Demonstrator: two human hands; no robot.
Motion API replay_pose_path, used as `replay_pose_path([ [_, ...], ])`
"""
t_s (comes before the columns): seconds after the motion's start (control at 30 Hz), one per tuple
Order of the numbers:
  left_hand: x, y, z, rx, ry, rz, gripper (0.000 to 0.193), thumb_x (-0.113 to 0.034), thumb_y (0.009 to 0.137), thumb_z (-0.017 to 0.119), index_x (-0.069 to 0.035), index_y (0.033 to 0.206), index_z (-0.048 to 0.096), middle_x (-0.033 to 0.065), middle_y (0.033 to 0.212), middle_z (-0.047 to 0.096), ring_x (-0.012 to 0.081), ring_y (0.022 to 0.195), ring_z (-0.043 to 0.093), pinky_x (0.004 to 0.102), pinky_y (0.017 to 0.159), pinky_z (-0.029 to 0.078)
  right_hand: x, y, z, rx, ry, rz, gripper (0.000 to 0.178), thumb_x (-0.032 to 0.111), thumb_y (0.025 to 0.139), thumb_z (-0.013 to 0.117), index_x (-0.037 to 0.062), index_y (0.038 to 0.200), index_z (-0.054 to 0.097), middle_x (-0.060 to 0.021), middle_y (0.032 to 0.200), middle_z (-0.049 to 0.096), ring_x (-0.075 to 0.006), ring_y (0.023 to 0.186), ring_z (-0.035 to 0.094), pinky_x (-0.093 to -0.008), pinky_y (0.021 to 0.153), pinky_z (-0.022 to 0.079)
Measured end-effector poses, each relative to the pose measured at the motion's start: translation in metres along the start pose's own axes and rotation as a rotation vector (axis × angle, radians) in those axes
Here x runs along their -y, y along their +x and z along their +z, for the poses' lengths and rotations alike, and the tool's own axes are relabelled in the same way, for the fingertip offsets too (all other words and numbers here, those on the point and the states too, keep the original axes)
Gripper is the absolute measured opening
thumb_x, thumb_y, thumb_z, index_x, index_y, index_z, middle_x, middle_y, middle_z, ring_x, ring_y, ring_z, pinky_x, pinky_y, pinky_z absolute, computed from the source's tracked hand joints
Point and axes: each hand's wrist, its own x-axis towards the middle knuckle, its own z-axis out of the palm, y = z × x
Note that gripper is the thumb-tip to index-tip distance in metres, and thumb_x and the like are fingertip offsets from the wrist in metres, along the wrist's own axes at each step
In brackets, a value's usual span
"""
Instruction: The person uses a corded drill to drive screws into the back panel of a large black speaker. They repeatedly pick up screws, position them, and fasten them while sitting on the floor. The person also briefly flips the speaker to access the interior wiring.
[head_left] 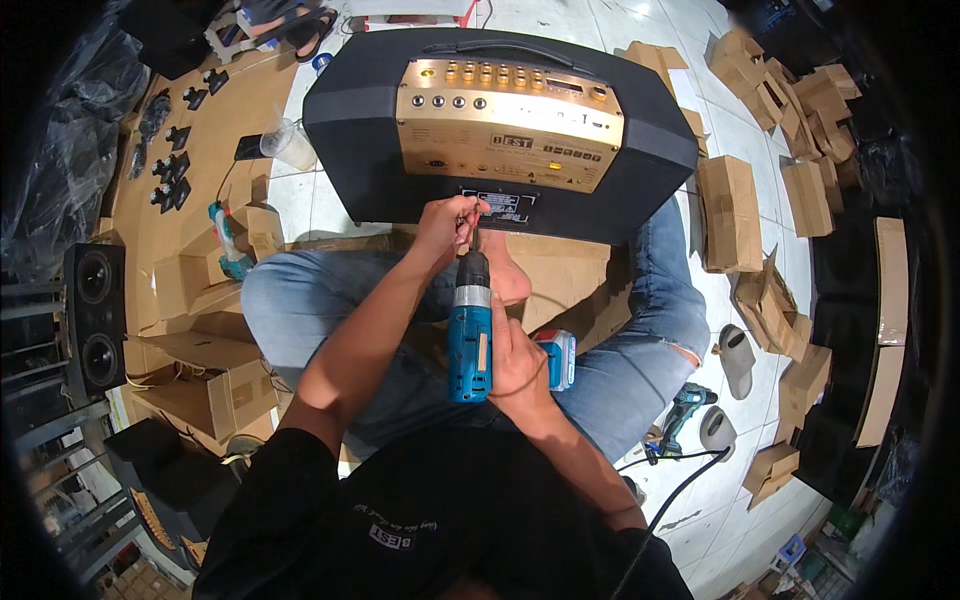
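A black speaker box point(350, 130) with a gold control panel point(510, 125) and a carrying handle point(500, 47) on top stands in front of my crossed legs. My right hand point(518, 362) is wrapped round the grip of a blue cordless drill point(470, 345), whose bit points away from me toward the lower edge of the box. Beside the bit's tip, the fingers of my left hand point(445, 228) are pinched together, close to a dark label point(512, 210) on the box. Whatever lies between those fingertips is too small to make out.
Cardboard point(570, 275) lies under the box and my legs. Folded cartons point(730, 215) line the right side, with grey slippers point(737, 360) and a second drill point(685, 415) nearer me. To the left are an open carton point(205, 385), a teal tool point(230, 245) and a tall speaker point(98, 315).
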Motion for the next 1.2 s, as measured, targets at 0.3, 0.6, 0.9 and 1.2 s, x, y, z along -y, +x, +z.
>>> replay_pose_path([
  [0.3,-0.007,0.025,-0.008,-0.050,-0.054,-0.046,0.027,-0.024,0.089,0.054,0.002,0.094,0.062,-0.0031,0.064,0.043,0.0068,0.046,0.034,0.0233,0.046,0.031,-0.011,0.028,0.009,-0.043,-0.079,-0.036,0.066,0.017,0.083,0.065,-0.0064,0.141,0.042,-0.0145,0.079,0.055,-0.0272,0.063,0.065,-0.0356,0.057,0.054],
  [0.6,-0.013,0.028,-0.005,-0.096,-0.076,-0.038,0.027,-0.024,0.089,0.053,0.001,0.092,0.064,-0.0043,0.059,0.043,0.0066,0.044,0.034,0.0249,0.044,0.030,-0.008,0.038,0.012,-0.029,-0.073,-0.021,0.069,0.019,0.082,0.067,-0.0076,0.140,0.042,-0.0156,0.082,0.057,-0.0273,0.063,0.066,-0.0354,0.056,0.055],
  [0.9,-0.008,0.036,-0.010,-0.080,-0.140,-0.020,0.025,-0.021,0.090,0.053,0.001,0.090,0.065,-0.0065,0.059,0.043,0.0051,0.045,0.033,0.0242,0.045,0.028,0.001,0.045,0.006,0.043,-0.085,0.019,0.074,0.019,0.080,0.071,-0.0095,0.140,0.039,-0.0225,0.099,0.063,-0.0313,0.068,0.069,-0.0357,0.058,0.057],
  [1.2,-0.009,0.034,-0.007,-0.077,-0.149,-0.012,0.025,-0.022,0.091,0.053,0.000,0.090,0.065,-0.0072,0.057,0.040,0.0045,0.045,0.032,0.0235,0.045,0.026,0.002,0.044,0.007,0.106,-0.079,0.077,0.075,0.020,0.080,0.068,-0.0076,0.143,0.037,-0.0287,0.112,0.061,-0.0353,0.076,0.070,-0.0395,0.062,0.058],
])
